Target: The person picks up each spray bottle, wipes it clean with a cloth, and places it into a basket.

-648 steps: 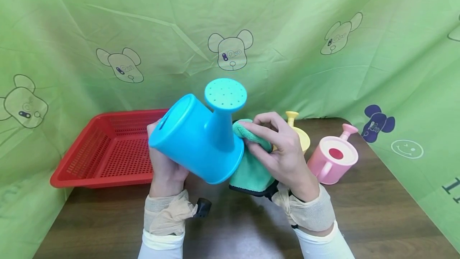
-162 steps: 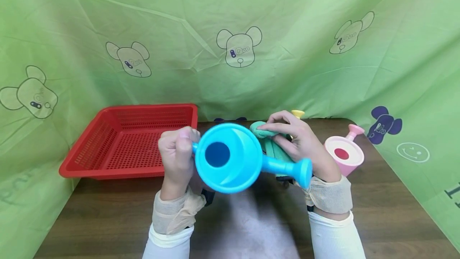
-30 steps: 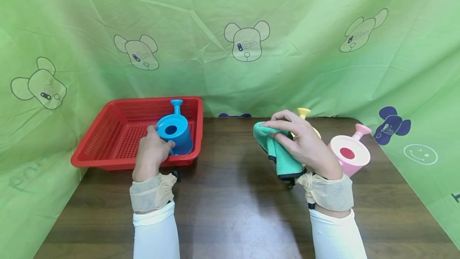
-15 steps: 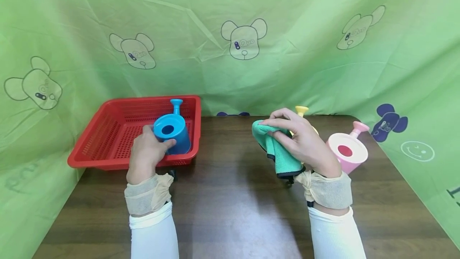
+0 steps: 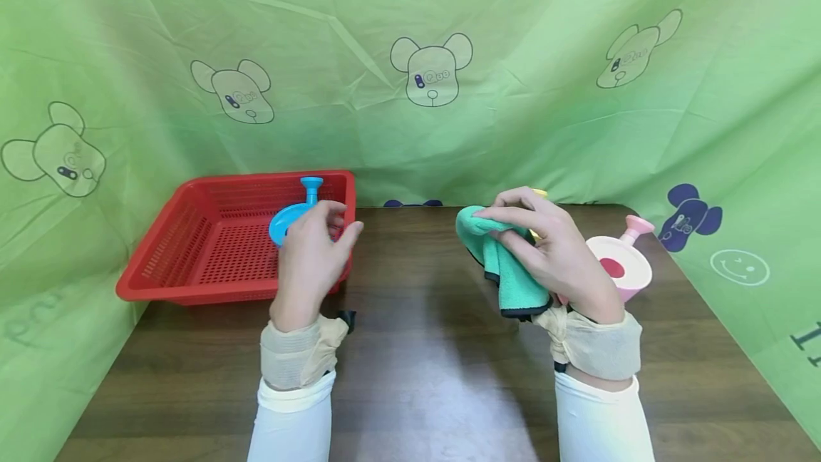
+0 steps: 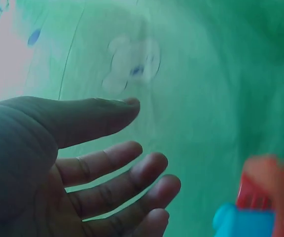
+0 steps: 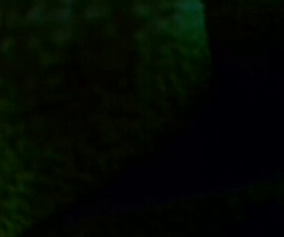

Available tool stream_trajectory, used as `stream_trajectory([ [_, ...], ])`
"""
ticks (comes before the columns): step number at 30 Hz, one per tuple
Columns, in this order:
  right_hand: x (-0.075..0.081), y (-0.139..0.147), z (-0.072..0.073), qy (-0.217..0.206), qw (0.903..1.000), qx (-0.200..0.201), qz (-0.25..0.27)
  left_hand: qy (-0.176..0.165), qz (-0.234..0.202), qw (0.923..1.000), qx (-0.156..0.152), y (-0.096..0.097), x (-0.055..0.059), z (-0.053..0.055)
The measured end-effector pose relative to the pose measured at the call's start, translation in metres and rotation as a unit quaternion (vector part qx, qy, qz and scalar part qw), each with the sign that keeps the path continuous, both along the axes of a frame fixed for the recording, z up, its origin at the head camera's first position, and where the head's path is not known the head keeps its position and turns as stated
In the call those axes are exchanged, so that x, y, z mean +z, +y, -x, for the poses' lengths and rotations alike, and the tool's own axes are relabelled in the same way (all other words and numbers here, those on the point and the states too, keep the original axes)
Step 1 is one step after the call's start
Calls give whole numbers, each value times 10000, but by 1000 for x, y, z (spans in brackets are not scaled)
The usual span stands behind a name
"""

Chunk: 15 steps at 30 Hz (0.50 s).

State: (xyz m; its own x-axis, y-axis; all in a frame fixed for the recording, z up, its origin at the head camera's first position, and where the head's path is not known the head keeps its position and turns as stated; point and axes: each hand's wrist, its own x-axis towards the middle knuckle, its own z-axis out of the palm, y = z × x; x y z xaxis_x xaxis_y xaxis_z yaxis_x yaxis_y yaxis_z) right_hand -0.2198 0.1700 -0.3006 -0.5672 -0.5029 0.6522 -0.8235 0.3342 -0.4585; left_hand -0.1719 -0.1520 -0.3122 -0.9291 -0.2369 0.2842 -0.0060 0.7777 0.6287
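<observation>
My left hand is in the air in front of the red basket, fingers parted and holding nothing; the left wrist view shows the same bare, spread fingers. Behind it a blue watering can stands inside the basket at its right end, its body mostly hidden by the hand. My right hand pinches a green cloth with a black hem, which hangs folded above the table. The right wrist view is almost black, with the cloth close before the lens.
A pink watering can stands at the right, partly behind my right wrist. Of a yellow watering can, only a bit shows past the right hand. A green printed curtain encloses the brown wooden table behind and at the sides.
Earlier the left hand held the blue watering can while the cloth was against it. The can was then set in the basket; the left hand has let go and moved right. The cloth stays in the right.
</observation>
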Motion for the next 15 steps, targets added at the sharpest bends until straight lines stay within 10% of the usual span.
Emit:
stream_trajectory([
  [15,25,47,-35,393,9899,-786,1113,29,362,9870,-1569,84,-23,10],
])
